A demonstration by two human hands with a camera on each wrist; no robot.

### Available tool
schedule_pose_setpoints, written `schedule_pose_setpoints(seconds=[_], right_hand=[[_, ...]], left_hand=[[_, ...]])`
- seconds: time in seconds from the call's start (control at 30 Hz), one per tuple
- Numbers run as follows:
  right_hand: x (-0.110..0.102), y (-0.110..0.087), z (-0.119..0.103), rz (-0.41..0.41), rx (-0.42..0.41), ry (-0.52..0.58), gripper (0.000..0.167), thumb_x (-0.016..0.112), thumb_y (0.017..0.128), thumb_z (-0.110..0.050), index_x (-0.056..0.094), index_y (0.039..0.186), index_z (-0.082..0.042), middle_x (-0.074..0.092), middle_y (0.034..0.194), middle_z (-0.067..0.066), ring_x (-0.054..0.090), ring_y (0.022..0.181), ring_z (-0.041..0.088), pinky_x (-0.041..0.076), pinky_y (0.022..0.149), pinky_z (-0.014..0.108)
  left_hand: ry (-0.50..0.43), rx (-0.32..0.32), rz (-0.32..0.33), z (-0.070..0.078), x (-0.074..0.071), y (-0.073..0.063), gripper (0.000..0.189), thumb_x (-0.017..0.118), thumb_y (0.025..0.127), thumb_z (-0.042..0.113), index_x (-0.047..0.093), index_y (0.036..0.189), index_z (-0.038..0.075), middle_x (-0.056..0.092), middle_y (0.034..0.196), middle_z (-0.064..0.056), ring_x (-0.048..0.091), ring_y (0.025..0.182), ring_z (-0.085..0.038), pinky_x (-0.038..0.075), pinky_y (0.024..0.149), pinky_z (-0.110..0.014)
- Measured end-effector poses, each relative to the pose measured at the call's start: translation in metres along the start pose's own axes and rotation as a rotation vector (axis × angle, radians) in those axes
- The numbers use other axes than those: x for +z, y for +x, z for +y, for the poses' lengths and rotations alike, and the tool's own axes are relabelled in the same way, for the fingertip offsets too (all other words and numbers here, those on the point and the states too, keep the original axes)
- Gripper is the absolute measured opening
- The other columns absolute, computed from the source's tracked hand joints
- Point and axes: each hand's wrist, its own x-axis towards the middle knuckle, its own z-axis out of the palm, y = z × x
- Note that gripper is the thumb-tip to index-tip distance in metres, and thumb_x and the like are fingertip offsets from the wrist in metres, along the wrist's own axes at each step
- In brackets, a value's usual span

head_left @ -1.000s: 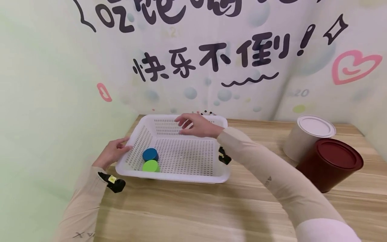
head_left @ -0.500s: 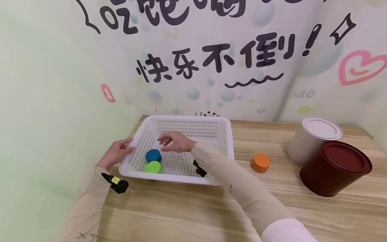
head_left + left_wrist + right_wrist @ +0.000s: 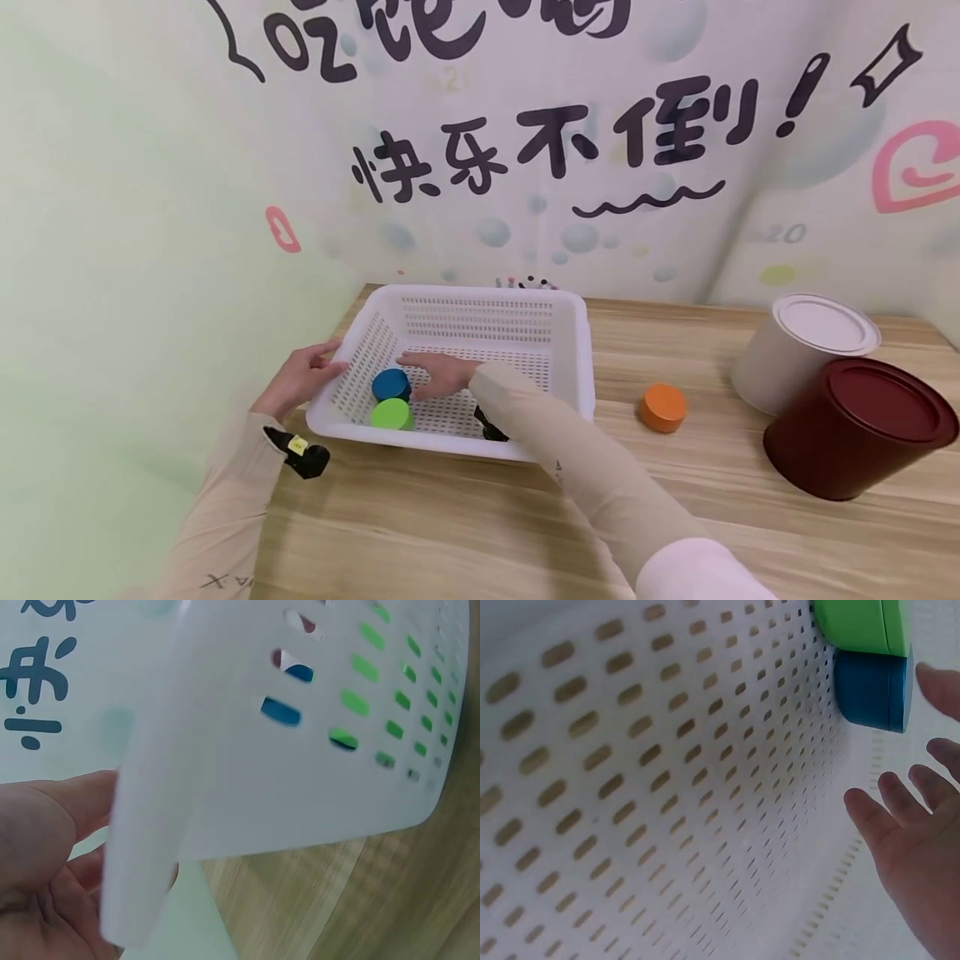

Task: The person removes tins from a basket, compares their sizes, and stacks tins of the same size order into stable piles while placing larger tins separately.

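My left hand (image 3: 298,383) grips the left rim of a white perforated plastic basket (image 3: 450,444); in the left wrist view its thumb and fingers (image 3: 67,810) lie on either side of the rim. Inside the basket, a small round blue tin (image 3: 389,383) sits against a light green one (image 3: 392,414) in the near left corner. Over the basket floor, my right hand (image 3: 441,373) reaches toward the blue tin with spread fingers. In the right wrist view, a gap shows between those fingers (image 3: 870,814) and the blue tin (image 3: 866,686), and the palm holds nothing.
To the right of the basket, a small round orange tin (image 3: 663,407) stands on the wooden table (image 3: 420,525). Farther right are a white lidded can (image 3: 772,367) and a dark red lidded can (image 3: 847,442). A printed cloth wall (image 3: 465,167) rises behind the table.
My right hand has moved left and down into the basket, closer to the blue tin. The orange tin, hidden behind the arm at first, now shows. My left hand keeps its grip.
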Motion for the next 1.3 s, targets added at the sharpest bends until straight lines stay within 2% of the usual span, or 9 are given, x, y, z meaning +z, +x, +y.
schedule_pose_setpoints(seconds=[0.13,0.3,0.47,0.6,0.73,0.93,1.03,1.17,1.3], right_hand=[[0.001,0.001,-0.006,-0.019,0.002,-0.066,0.062,0.053,0.088,-0.015,0.021,0.142,-0.013,0.016,0.146,0.001,0.014,0.132,0.015,0.015,0.105,0.029],[0.002,0.004,-0.009,-0.019,-0.023,-0.079,0.055,0.051,0.089,-0.013,0.029,0.139,-0.010,0.029,0.141,0.003,0.026,0.128,0.015,0.021,0.102,0.026],[0.003,0.008,-0.005,0.054,-0.048,-0.007,0.049,0.054,0.088,-0.012,0.038,0.133,-0.004,0.040,0.133,0.007,0.038,0.121,0.018,0.030,0.097,0.025],[0.003,0.011,-0.001,0.085,-0.036,-0.029,0.050,0.056,0.087,-0.014,0.039,0.132,-0.003,0.045,0.128,0.010,0.044,0.114,0.019,0.036,0.092,0.025],[0.004,0.012,0.000,0.096,0.008,-0.091,0.052,0.058,0.086,-0.018,0.039,0.132,-0.003,0.048,0.123,0.011,0.048,0.108,0.019,0.039,0.086,0.025],[0.005,0.010,-0.001,0.142,0.099,-0.093,0.047,0.062,0.083,-0.021,0.047,0.124,-0.004,0.050,0.119,0.009,0.047,0.105,0.018,0.040,0.084,0.026],[0.006,0.008,-0.001,0.138,0.123,-0.106,0.054,0.063,0.082,-0.023,0.042,0.128,-0.005,0.045,0.126,0.009,0.042,0.114,0.018,0.036,0.091,0.028],[0.005,0.006,-0.001,0.103,0.064,-0.036,0.064,0.063,0.083,-0.019,0.031,0.136,-0.006,0.034,0.137,0.007,0.034,0.123,0.020,0.030,0.098,0.029],[0.004,0.003,-0.002,0.079,0.010,0.044,0.063,0.062,0.083,-0.014,0.030,0.137,-0.007,0.035,0.136,0.008,0.038,0.121,0.021,0.032,0.097,0.028]], left_hand=[[0.001,0.012,0.000,0.002,0.001,0.000,0.056,0.050,0.091,0.023,0.026,0.139,0.005,0.052,0.106,-0.022,0.058,0.083,-0.023,0.048,0.068,-0.029],[0.007,0.007,-0.001,0.004,0.002,0.000,0.057,0.050,0.091,0.023,0.025,0.139,0.005,0.051,0.105,-0.021,0.057,0.082,-0.022,0.048,0.068,-0.028],[0.010,0.003,0.002,0.004,0.001,0.000,0.058,0.050,0.091,0.024,0.024,0.139,0.006,0.050,0.103,-0.019,0.057,0.082,-0.022,0.048,0.068,-0.028],[0.002,0.001,0.001,0.004,0.001,-0.001,0.058,0.050,0.091,0.023,0.024,0.140,0.005,0.051,0.104,-0.020,0.057,0.082,-0.022,0.049,0.068,-0.028],[-0.002,0.000,-0.003,0.004,0.000,-0.002,0.058,0.050,0.091,0.023,0.024,0.140,0.005,0.052,0.104,-0.021,0.058,0.082,-0.023,0.049,0.069,-0.029],[-0.007,-0.001,-0.009,0.002,-0.001,-0.003,0.058,0.049,0.091,0.022,0.023,0.140,0.005,0.052,0.104,-0.020,0.059,0.082,-0.022,0.049,0.069,-0.030],[-0.007,-0.003,-0.007,0.001,-0.001,-0.002,0.057,0.049,0.091,0.023,0.024,0.139,0.005,0.052,0.104,-0.021,0.059,0.082,-0.022,0.049,0.069,-0.029],[-0.009,0.000,0.000,-0.001,-0.001,-0.001,0.057,0.050,0.091,0.023,0.025,0.139,0.004,0.053,0.103,-0.020,0.059,0.080,-0.020,0.048,0.067,-0.029],[-0.011,0.005,0.002,-0.001,-0.001,0.000,0.057,0.050,0.091,0.022,0.026,0.139,0.004,0.053,0.101,-0.019,0.059,0.079,-0.019,0.048,0.067,-0.028]])
